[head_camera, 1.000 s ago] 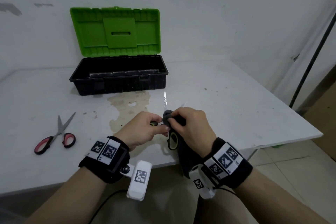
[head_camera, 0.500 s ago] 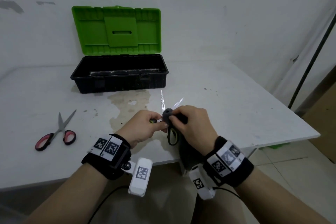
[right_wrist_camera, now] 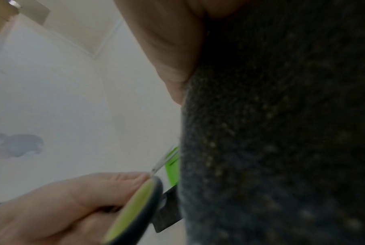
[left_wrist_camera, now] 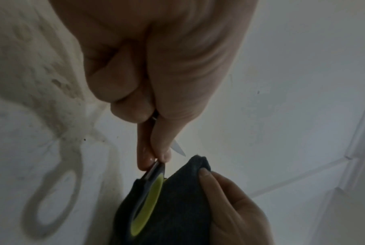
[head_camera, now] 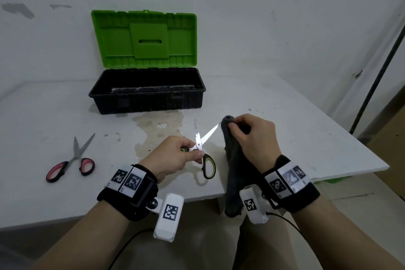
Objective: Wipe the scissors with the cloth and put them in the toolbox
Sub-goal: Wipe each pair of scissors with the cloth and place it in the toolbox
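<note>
My left hand [head_camera: 175, 155] pinches the green-and-black scissors [head_camera: 202, 151] near their pivot, above the table's front edge; their blades are spread apart. The green handle loop [left_wrist_camera: 147, 207] shows below my fingers in the left wrist view. My right hand [head_camera: 252, 136] grips a dark grey cloth [head_camera: 233, 160], whose folded top meets the tip of the right blade. The cloth [right_wrist_camera: 282, 132] fills the right wrist view, with the scissors' handle [right_wrist_camera: 133, 210] at lower left. The black toolbox [head_camera: 146, 99] stands open at the back, its green lid [head_camera: 144, 39] upright.
Red-handled scissors [head_camera: 70, 161] lie on the white table [head_camera: 285, 120] to the left. A brownish stain [head_camera: 160, 125] marks the surface in front of the toolbox. The table's right corner is near my right wrist, and a dark pole [head_camera: 377, 72] leans at the right.
My right hand has slid the cloth outward along the right blade, from the pivot to the tip. The blades have spread wider. My left hand has kept its hold.
</note>
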`<move>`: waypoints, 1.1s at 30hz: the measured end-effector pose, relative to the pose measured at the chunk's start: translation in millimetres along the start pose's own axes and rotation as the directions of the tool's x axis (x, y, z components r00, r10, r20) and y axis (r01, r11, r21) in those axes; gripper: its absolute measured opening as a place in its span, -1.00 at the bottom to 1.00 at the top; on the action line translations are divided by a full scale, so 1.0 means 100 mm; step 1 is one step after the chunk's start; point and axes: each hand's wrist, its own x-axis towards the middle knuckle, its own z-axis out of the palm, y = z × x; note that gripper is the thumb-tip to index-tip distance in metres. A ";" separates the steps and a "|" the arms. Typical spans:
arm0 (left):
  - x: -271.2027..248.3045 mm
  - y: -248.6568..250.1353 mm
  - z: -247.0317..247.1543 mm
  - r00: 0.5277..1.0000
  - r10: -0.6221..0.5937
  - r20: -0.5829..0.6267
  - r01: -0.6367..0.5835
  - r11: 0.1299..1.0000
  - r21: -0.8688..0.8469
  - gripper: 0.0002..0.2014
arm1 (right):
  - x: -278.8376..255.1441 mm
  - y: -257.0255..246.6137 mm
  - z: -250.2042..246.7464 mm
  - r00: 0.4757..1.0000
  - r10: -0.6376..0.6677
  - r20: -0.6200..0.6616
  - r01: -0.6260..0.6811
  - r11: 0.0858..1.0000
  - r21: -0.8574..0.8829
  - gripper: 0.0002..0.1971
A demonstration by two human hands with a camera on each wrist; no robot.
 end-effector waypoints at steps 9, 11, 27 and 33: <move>0.01 0.04 0.03 0.998 0.058 0.024 -0.059 0.998 0.030 -0.83 | -0.22 -0.13 0.25 0.983 -0.130 0.128 0.131 0.991 0.002 -0.91; 0.01 0.02 0.01 0.998 0.064 0.027 -0.065 0.997 0.051 -0.81 | -0.15 -0.09 0.22 0.991 -0.075 0.111 0.076 0.997 -0.009 -0.90; 0.01 -0.05 0.01 0.998 0.046 0.030 -0.049 0.994 0.096 -0.85 | -0.13 -0.05 -0.06 0.990 -0.056 -0.130 0.049 0.997 -0.054 -0.91; 0.02 -0.03 0.03 0.997 0.059 0.041 -0.062 0.995 0.073 -0.82 | -0.22 -0.15 0.05 0.982 -0.186 0.021 0.187 0.981 -0.050 -0.92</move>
